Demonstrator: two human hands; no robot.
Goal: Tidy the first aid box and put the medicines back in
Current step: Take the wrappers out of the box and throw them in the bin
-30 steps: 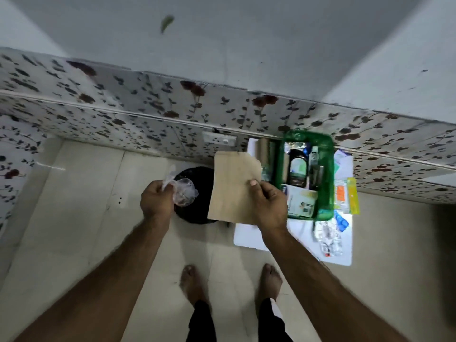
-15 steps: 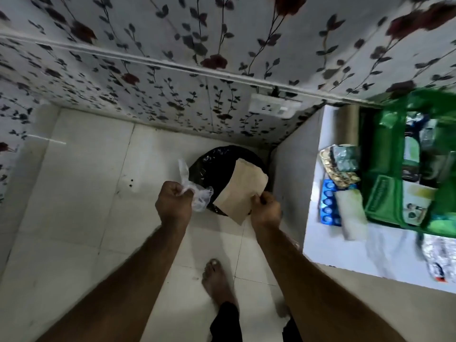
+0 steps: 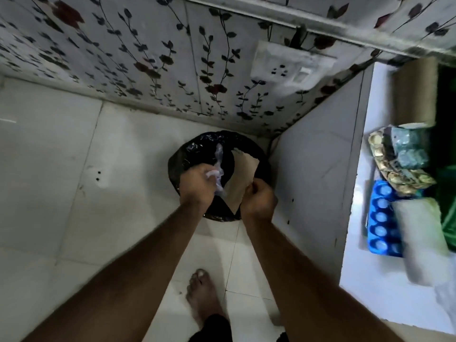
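Observation:
Both my hands reach down over a round bin lined with a black bag (image 3: 197, 149) on the floor. My left hand (image 3: 196, 185) grips a crumpled clear plastic wrapper (image 3: 218, 166) over the bin's mouth. My right hand (image 3: 259, 199) pinches a brown paper envelope (image 3: 240, 178) that hangs into the bin. On the white table (image 3: 370, 280) at the right lie a blue blister pack (image 3: 381, 220), gold blister strips (image 3: 397, 174), a green-grey strip (image 3: 409, 149) and a pale packet (image 3: 422, 235). Only a dark green edge of the first aid box (image 3: 447, 183) shows at the right border.
A floral-papered wall with a white socket plate (image 3: 291, 67) stands behind the bin. The table's white side panel (image 3: 318, 169) is just right of the bin. My bare foot (image 3: 202, 294) is on the pale floor tiles. A brown cardboard piece (image 3: 414, 92) lies at the table's back.
My view has tilted down and closer to the bin. Both hands have lowered the wrapper and the envelope into the bin's mouth. The green box has slid almost out of view at the right.

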